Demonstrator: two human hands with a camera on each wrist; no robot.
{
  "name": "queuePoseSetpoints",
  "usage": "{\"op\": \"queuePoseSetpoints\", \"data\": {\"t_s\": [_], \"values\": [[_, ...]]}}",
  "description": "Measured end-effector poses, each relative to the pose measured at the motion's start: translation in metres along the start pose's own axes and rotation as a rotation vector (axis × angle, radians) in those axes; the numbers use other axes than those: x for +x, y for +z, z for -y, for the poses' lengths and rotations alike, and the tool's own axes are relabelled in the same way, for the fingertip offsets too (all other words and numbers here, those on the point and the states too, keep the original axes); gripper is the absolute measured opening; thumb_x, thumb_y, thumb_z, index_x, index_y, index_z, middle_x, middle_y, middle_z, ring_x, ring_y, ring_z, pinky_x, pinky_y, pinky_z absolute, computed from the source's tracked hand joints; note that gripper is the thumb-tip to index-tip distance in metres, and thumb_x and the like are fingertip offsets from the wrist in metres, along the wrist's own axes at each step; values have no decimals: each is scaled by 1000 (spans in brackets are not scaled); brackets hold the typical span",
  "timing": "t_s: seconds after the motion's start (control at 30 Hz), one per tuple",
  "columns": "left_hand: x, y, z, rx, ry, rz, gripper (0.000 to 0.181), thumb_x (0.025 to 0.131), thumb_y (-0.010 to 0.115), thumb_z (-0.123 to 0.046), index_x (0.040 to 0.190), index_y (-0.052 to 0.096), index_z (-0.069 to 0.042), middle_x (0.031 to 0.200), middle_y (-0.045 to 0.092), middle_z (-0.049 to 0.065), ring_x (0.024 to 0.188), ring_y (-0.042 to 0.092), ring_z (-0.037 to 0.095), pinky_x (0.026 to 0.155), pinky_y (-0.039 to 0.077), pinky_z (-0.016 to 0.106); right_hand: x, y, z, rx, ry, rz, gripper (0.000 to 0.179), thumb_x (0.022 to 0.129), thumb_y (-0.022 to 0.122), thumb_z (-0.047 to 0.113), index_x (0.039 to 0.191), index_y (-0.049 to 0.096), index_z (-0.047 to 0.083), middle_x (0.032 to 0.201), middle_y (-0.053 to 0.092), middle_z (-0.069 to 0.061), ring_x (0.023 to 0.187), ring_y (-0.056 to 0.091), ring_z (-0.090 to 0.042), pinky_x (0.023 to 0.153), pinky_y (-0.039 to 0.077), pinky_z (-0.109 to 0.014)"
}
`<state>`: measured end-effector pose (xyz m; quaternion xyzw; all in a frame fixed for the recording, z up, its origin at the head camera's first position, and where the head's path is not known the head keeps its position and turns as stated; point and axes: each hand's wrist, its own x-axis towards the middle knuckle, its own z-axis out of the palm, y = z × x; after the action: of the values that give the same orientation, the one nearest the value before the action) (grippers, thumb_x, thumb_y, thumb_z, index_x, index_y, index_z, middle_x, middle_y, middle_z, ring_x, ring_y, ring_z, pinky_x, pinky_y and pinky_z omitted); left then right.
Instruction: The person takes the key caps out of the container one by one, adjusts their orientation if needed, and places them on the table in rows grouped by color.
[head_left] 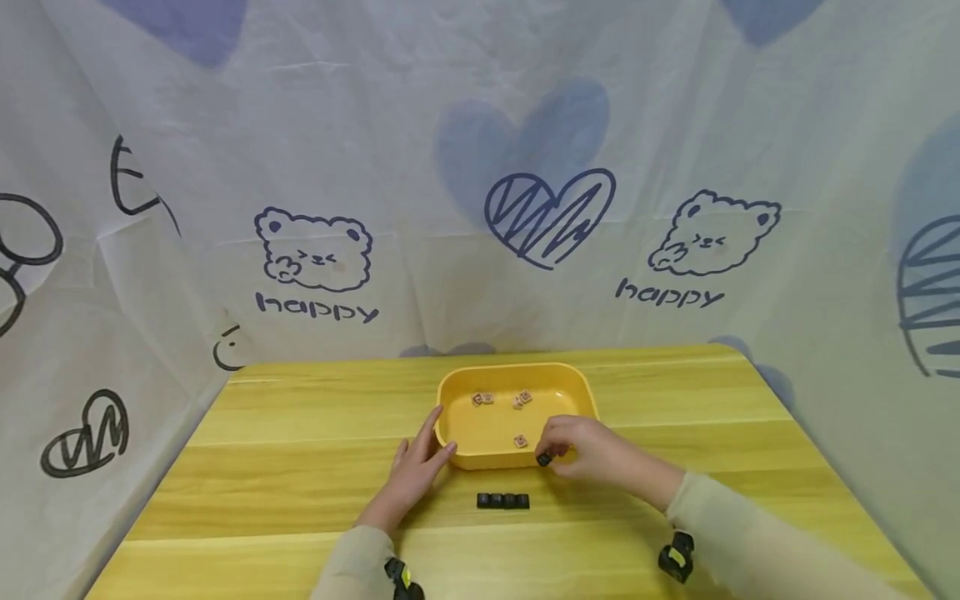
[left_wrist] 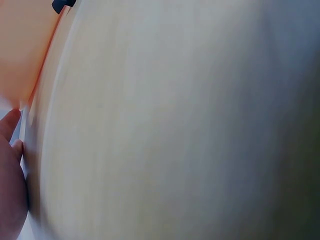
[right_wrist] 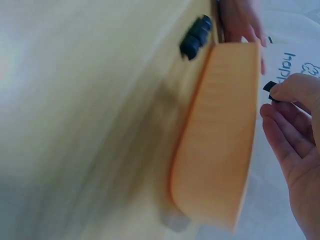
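Note:
In the head view my right hand (head_left: 588, 446) pinches a small black keycap (head_left: 543, 459) between thumb and fingertips, at the front right rim of a yellow tray (head_left: 480, 460). The right wrist view shows this keycap (right_wrist: 270, 90) held above the tray wall (right_wrist: 220, 130). My left hand (head_left: 415, 477) touches the tray's front left corner, its fingers fairly straight. A short row of several black keycaps (head_left: 502, 501) lies on the table in front of the tray. Inside sit several small pinkish square pieces, one piece (head_left: 521, 441) near the front wall.
The tray stands on a yellow wood-grain table (head_left: 300, 467). Behind it hangs a pale cloth (head_left: 435, 275) printed with hearts and bears, which also spans both sides. Black bands (head_left: 677, 557) are on both wrists.

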<state>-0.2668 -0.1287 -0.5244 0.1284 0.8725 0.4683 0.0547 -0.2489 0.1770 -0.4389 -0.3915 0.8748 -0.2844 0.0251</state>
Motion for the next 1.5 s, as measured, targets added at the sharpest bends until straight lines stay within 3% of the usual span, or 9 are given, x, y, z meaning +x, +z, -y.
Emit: {"op": "queuePoseSetpoints", "data": {"t_s": [0.27,0.53,0.63,0.9,1.2,1.5], "values": [[-1,-1,-2,4,2,-1,70,102,50,-41,158,14,-18,152,32,22,138,36,36,113,-5,58,-13,24,5,4,3,-51,21,78,74,-3,96,73,8,88,63,5,77,59,-7,68,52,-21],[0,0,0,3,-4,0,68,103,51,-35,158,14,-19,154,30,21,139,34,36,113,-6,57,-19,45,10,49,134,-83,29,77,69,-5,105,72,-2,87,64,2,75,57,-5,66,52,-21],[0,-1,1,6,-2,-1,68,103,51,-36,158,15,-19,154,30,21,139,34,36,113,-6,57,-19,50,11,66,164,-81,26,76,68,-5,101,73,-2,86,64,1,73,56,-4,64,51,-21],[-1,-1,-1,5,1,0,69,102,51,-37,158,15,-18,153,32,21,138,35,36,113,-5,57,-17,60,8,40,253,-55,16,76,74,0,92,75,4,83,66,2,73,57,-5,65,51,-25],[-1,0,-2,7,0,2,68,103,51,-34,158,14,-19,154,30,20,138,35,36,113,-5,58,-18,67,6,-45,243,-88,13,74,78,3,86,74,8,78,56,7,70,50,-5,61,46,-24],[0,0,-2,17,-5,-4,69,102,51,-36,158,15,-19,154,30,20,139,34,35,113,-5,57,-18,67,7,-44,279,-66,13,74,78,5,86,73,9,79,55,7,70,51,-6,63,48,-25]]}}
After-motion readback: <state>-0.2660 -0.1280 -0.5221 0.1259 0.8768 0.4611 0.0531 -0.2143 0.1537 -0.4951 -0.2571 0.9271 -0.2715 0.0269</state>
